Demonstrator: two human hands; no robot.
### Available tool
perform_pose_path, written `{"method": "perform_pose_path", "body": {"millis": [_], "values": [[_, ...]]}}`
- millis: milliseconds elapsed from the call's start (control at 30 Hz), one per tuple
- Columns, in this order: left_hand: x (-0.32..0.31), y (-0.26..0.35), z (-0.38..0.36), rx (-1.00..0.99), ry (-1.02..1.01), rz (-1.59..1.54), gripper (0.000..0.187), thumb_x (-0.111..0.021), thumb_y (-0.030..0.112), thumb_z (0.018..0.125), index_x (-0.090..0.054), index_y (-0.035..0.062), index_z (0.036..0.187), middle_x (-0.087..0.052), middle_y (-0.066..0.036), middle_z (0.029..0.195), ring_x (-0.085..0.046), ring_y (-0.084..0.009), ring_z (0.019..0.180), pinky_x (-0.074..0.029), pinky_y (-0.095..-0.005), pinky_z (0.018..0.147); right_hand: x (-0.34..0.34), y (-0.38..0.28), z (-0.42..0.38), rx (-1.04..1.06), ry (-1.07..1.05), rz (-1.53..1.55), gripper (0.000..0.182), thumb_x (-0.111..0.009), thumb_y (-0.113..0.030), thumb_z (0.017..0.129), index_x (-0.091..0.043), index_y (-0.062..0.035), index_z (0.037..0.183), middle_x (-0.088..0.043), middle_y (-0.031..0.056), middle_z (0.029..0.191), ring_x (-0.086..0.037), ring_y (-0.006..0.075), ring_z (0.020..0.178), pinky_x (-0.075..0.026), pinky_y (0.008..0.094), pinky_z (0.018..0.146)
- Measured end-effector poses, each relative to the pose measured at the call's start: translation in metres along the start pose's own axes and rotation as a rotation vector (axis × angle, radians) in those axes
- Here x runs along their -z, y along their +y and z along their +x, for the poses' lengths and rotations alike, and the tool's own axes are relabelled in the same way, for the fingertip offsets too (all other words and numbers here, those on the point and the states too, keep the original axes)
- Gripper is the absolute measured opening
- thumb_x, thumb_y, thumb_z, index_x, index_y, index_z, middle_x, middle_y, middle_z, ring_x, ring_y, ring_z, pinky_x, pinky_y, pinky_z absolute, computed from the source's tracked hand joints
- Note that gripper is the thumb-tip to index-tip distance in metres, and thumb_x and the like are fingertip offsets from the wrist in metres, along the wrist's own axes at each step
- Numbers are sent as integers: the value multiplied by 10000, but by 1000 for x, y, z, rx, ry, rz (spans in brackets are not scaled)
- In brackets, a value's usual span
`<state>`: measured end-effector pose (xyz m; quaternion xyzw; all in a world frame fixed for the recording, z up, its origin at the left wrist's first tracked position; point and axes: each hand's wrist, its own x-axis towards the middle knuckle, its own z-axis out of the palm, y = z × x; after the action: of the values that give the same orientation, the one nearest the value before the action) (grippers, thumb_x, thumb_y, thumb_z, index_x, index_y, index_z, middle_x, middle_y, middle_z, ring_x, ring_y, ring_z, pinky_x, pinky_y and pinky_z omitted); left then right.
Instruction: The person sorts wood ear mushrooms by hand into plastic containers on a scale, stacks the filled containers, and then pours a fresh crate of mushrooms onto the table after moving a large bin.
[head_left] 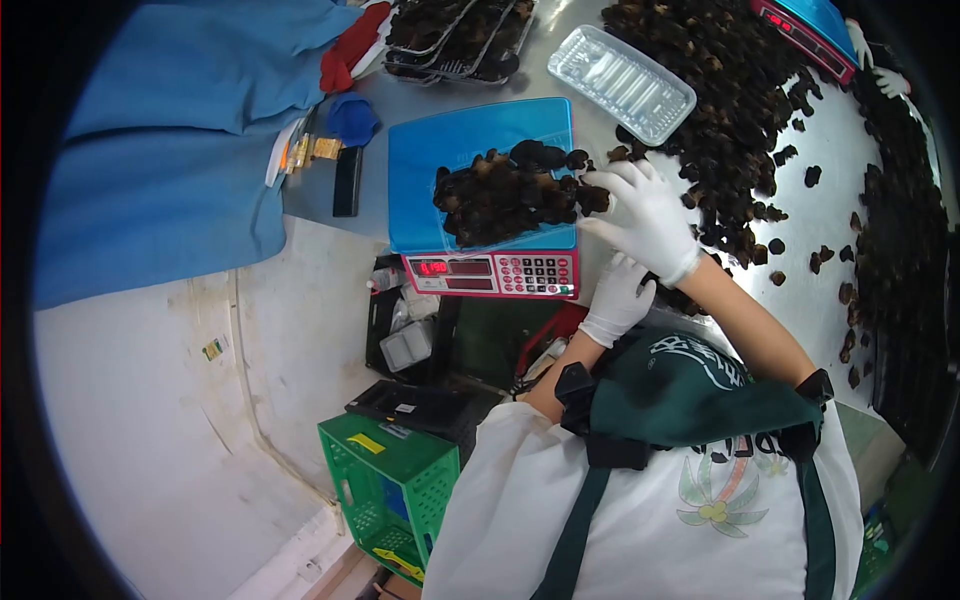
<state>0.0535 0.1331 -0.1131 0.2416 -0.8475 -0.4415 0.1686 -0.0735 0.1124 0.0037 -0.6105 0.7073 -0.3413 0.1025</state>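
A clear plastic tray heaped with dark brown pieces that look like dried mushrooms (500,200) rests on the blue pan (415,165) of a red-framed digital scale (490,272). The scale's red display seems to read 0.190. At the tray's right end, my right hand (645,215), in a white glove, has its thumb and fingers around a few mushroom pieces (592,199). Just below it, near the scale's right edge, is my white-gloved left hand (618,302). Its fingers are curled, and what they hold, if anything, is hidden.
An empty clear tray (622,84) lies beyond the scale, beside a large mushroom pile (700,110). Filled trays (455,40) are stacked at the back. Another scale (808,38) and another person's gloved hands (890,82) show at upper right. A green crate (390,460) stands below.
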Motion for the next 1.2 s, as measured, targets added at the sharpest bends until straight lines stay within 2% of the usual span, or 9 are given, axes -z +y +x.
{"method": "perform_pose_path", "body": {"millis": [200, 433, 600, 800, 900, 967, 1067, 1100, 1200], "values": [[14, 3, 0, -45, 25, -1, 336, -551, 57, 744, -542, 63, 1079, -558, -140, 1045, -483, -330, 1044, -388, -415, 914, -33, 16, 33, -44, 150, 243, 121, -694, -149, 680, -656, -71, 764, -612, 55, 885, -497, 260, 903, -386, 338, 828], [17, -15, -5, 116, 119, -199, 390, -547, 59, 754, -527, 67, 1144, -572, -129, 1079, -505, -318, 1030, -401, -394, 905, 46, 52, -62, -345, 39, 502, 95, -587, -35, 779, -577, 13, 860, -574, 84, 947, -535, 177, 860, -413, 278, 800], [18, -11, 4, 156, 76, -257, 410, -543, 60, 748, -523, 73, 1157, -564, -135, 1104, -498, -317, 1054, -401, -384, 912, 31, 61, -143, -570, -17, 452, 98, -581, -48, 800, -607, 2, 880, -572, 27, 841, -513, 85, 788, -421, 221, 668], [19, -1, 0, 72, -12, -415, 493, -502, -12, 725, -491, 80, 1209, -551, -127, 1132, -536, -261, 1025, -423, -338, 902, 17, 48, -158, -808, 0, 776, 133, -560, -92, 845, -589, -1, 938, -547, -7, 743, -496, 51, 625, -384, 191, 559], [13, 11, -5, 210, -101, -897, 517, -505, -28, 722, -475, 73, 1228, -552, -126, 1130, -546, -246, 1018, -434, -323, 890, 22, 41, -150, -835, -52, 851, 118, -559, -102, 849, -586, -12, 920, -547, -16, 724, -501, 51, 631, -386, 193, 550], [12, 20, -7, 145, -47, -710, 512, -523, -13, 733, -467, 71, 1236, -545, -131, 1139, -543, -248, 1028, -436, -321, 889, 25, 41, -149, -827, -82, 870, 106, -563, -115, 849, -588, -18, 883, -557, -19, 731, -512, 51, 660, -401, 204, 561], [-1, 29, -11, 219, 102, -453, 496, -549, 17, 749, -468, 73, 1235, -523, -141, 1169, -536, -269, 1046, -429, -326, 902, 10, 62, -161, -692, 8, 405, 113, -579, -132, 833, -591, -22, 859, -574, 19, 721, -539, 96, 643, -425, 243, 575], [-5, 26, -14, 266, 156, -363, 489, -557, 28, 754, -470, 75, 1233, -514, -144, 1181, -533, -279, 1052, -425, -328, 909, 0, 76, -165, -626, 9, 226, 115, -608, -138, 795, -587, -30, 829, -578, 74, 712, -563, 193, 634, -441, 306, 592], [-23, -3, -27, 115, 108, -129, 466, -571, 65, 765, -479, 68, 1222, -484, -154, 1214, -516, -320, 1069, -413, -349, 924, -10, 97, -168, -452, -24, 41, 117, -625, -135, 763, -578, -38, 808, -574, 115, 727, -561, 273, 683, -445, 355, 625]]}}
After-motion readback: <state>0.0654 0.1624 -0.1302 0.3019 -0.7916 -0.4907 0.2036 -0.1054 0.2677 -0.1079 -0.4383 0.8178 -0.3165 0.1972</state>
